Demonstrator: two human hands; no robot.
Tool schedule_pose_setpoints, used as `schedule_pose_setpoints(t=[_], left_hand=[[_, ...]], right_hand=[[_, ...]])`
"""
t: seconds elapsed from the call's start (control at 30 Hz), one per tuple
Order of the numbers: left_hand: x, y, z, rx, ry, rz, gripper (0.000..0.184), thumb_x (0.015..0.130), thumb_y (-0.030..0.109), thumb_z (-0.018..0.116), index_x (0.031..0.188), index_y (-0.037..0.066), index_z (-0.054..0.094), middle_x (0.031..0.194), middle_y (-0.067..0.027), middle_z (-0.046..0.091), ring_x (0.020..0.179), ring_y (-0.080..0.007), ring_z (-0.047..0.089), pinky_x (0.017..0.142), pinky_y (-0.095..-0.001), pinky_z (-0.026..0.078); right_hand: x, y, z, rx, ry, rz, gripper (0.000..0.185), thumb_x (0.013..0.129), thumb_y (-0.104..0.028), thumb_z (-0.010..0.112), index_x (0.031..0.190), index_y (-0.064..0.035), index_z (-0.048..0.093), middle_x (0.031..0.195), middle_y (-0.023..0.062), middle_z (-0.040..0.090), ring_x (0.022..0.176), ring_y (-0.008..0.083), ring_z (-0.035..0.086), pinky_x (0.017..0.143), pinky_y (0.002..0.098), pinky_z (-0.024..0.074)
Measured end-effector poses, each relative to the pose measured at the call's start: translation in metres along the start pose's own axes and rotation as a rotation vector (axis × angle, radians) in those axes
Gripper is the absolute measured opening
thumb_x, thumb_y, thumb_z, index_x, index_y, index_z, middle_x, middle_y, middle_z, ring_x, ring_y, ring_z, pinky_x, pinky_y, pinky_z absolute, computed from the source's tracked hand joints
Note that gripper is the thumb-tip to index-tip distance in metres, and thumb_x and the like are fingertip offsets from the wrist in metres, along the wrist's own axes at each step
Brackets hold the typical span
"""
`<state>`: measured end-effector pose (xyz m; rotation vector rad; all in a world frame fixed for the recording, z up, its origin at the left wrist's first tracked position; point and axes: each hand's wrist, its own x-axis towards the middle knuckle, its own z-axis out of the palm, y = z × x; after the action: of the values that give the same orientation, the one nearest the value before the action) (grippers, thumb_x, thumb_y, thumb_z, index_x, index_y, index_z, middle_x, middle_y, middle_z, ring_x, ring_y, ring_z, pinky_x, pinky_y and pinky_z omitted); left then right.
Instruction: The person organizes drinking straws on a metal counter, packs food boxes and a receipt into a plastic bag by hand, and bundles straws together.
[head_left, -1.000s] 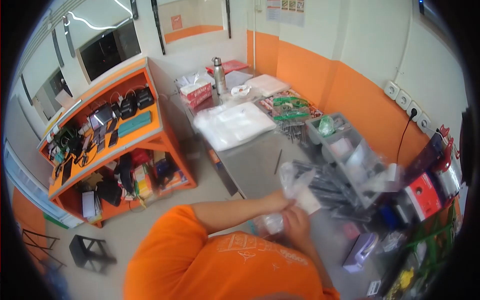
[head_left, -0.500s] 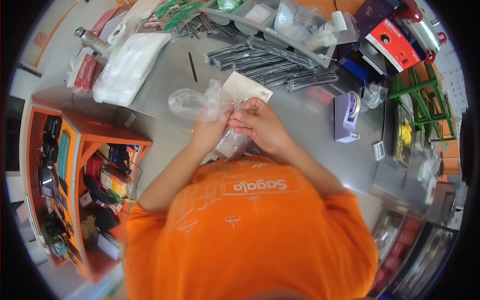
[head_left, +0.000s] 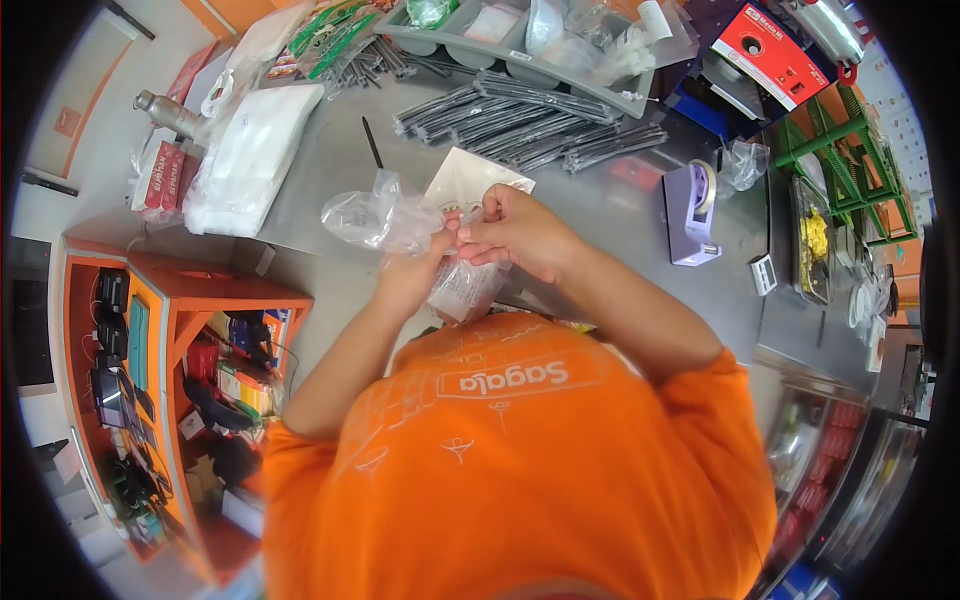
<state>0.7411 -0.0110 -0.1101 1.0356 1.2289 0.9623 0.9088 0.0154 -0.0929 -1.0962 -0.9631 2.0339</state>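
Observation:
A clear plastic bag (head_left: pixel 464 292) hangs close to the orange shirt, something pale inside it that I cannot make out. My left hand (head_left: pixel 412 274) is closed round the bag's gathered neck, and the loose top (head_left: pixel 372 222) flops out to the left. Against that same neck, my right hand (head_left: pixel 528 236) pinches with thumb and fingers. Whether anything small sits between those fingertips is too hard to see. Just beyond both hands, a cream card or paper square (head_left: pixel 482 175) lies on the metal table, partly covered by the fingers.
Bundles of dark wrapped sticks (head_left: pixel 530 118) lie before a grey compartment tray (head_left: pixel 515 62). A dark pen-like stick (head_left: pixel 372 142) is nearer the stack of white plastic bags (head_left: pixel 254 160). At right stand a lilac tape dispenser (head_left: pixel 690 215) and a green rack (head_left: pixel 838 160). Orange shelves (head_left: pixel 215 290) are at left.
The view has shifted slightly. My right hand has turned a little at the bag's neck, its wrist raised. The loose bag top has spread and changed shape. Both hands keep hold of the bag.

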Motion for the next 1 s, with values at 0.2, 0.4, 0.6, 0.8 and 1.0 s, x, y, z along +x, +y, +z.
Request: schedule_pose_setpoints(t=[0.2, 0.4, 0.6, 0.8, 1.0], left_hand=[[-0.003, 0.005, 0.001, 0.04, -0.004, -0.031, 0.032, 0.083, 0.021, 0.057, 0.107, 0.0, 0.057, 0.105, -0.0061, 0.059, 0.087, -0.0135, 0.056, 0.069, -0.0251, 0.047], [-0.003, 0.005, -0.003, 0.084, -0.108, 0.007, 0.029, 0.086, 0.014, 0.051, 0.111, 0.0, 0.052, 0.109, -0.0068, 0.056, 0.091, -0.0139, 0.054, 0.073, -0.0262, 0.047], [0.006, -0.023, -0.016, 0.651, -0.301, 0.336, 0.028, 0.085, 0.02, 0.046, 0.106, 0.001, 0.051, 0.098, -0.009, 0.055, 0.091, -0.0197, 0.052, 0.08, -0.0307, 0.042], [0.01, -0.044, -0.004, -0.246, -0.186, 0.206, 0.028, 0.086, 0.022, 0.048, 0.102, 0.001, 0.054, 0.097, -0.0085, 0.055, 0.086, -0.0141, 0.052, 0.073, -0.0276, 0.043], [0.001, -0.003, 0.004, 0.129, 0.078, 0.109, 0.025, 0.08, 0.015, 0.055, 0.099, -0.001, 0.052, 0.093, -0.014, 0.059, 0.085, -0.0237, 0.057, 0.073, -0.0328, 0.045]], right_hand=[[-0.001, 0.001, 0.0, -0.001, 0.015, -0.004, 0.027, 0.079, -0.002, 0.06, 0.085, -0.0046, 0.034, 0.087, 0.0152, 0.054, 0.079, 0.0255, 0.063, 0.067, 0.0339, 0.0539], [0.0, 0.007, -0.001, 0.097, 0.026, -0.04, 0.022, 0.08, -0.002, 0.058, 0.088, -0.0017, 0.038, 0.091, 0.017, 0.056, 0.079, 0.0232, 0.062, 0.07, 0.032, 0.0529], [-0.011, 0.016, 0.014, 0.101, 0.111, -0.138, 0.015, 0.084, -0.003, 0.052, 0.096, 0.0027, 0.045, 0.094, 0.0151, 0.057, 0.082, 0.0187, 0.06, 0.075, 0.0278, 0.0506], [-0.005, 0.049, 0.022, 0.038, 0.274, -0.401, 0.01, 0.089, -0.008, 0.046, 0.095, 0.0005, 0.048, 0.098, 0.0132, 0.058, 0.072, 0.0127, 0.057, 0.067, 0.0262, 0.0497], [-0.008, 0.041, 0.02, 0.381, 0.128, -0.345, 0.008, 0.091, -0.009, 0.041, 0.096, -0.0025, 0.042, 0.095, 0.0131, 0.058, 0.063, 0.0129, 0.056, 0.056, 0.0261, 0.0463]])
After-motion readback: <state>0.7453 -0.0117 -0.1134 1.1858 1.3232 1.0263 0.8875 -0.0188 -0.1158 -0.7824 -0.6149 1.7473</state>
